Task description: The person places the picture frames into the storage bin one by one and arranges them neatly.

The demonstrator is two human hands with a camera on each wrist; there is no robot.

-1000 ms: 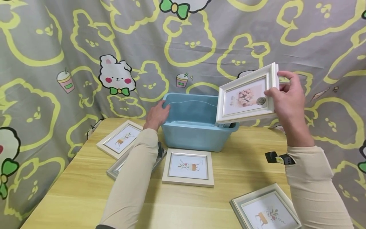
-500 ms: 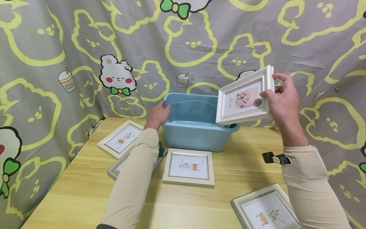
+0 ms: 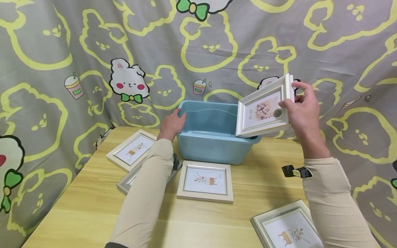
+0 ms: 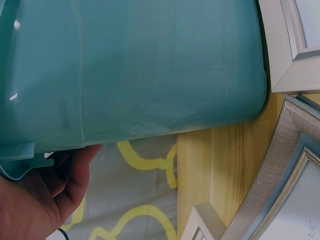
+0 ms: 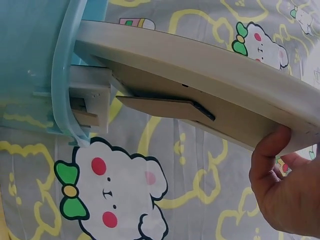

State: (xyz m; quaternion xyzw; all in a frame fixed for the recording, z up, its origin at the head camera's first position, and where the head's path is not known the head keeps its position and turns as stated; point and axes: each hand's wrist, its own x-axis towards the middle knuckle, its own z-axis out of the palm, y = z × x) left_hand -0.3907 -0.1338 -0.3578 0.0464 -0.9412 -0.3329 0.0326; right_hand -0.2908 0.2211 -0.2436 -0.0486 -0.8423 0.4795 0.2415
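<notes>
A light blue plastic tub (image 3: pixel 214 150) stands at the back of the wooden table. My left hand (image 3: pixel 171 124) grips its left rim; in the left wrist view the fingers (image 4: pixel 75 182) curl under the rim's lip. At the tub's right end, my right hand (image 3: pixel 305 112) pinches a white picture frame (image 3: pixel 263 109) with a pink flower print by its right edge. That frame is tilted, its lower left corner inside the tub's opening. The right wrist view shows its brown back with a stand flap (image 5: pixel 165 107) sticking out. Below it, a white piece (image 5: pixel 92 92) shows at the tub's end.
A cream picture frame (image 3: pixel 204 182) lies in front of the tub. To the left are another cream frame (image 3: pixel 131 150) and a grey frame (image 3: pixel 127 182), partly under my left sleeve. A stack of frames (image 3: pixel 288 224) lies front right. Behind hangs a patterned curtain (image 3: pixel 149 41).
My right hand has moved left and slightly down with the white picture frame, whose lower left corner is now a little deeper in the tub. The left hand stays on the rim.
</notes>
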